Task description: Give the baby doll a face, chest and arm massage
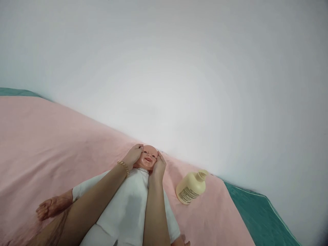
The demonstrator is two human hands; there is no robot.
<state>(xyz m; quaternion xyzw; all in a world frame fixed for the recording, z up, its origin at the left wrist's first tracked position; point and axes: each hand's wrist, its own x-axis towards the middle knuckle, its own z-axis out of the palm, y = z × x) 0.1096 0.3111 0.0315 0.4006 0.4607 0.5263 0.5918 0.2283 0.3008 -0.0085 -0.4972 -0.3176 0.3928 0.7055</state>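
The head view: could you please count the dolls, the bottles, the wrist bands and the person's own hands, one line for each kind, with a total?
Doll: 1
Pump bottle: 1
Wrist band: 1
Person's hands, left hand and right hand: 2
Total: 5

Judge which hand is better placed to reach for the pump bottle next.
Probably the right hand: the pump bottle is nearer to it, while the left hand is on the far side of the doll's head. Both hands cup the head, though.

left hand (pixel 133 155) + right hand (pixel 159 168) | cup doll's head (pixel 148 159) | bottle (pixel 190 187) on pink sheet (pixel 64 136)
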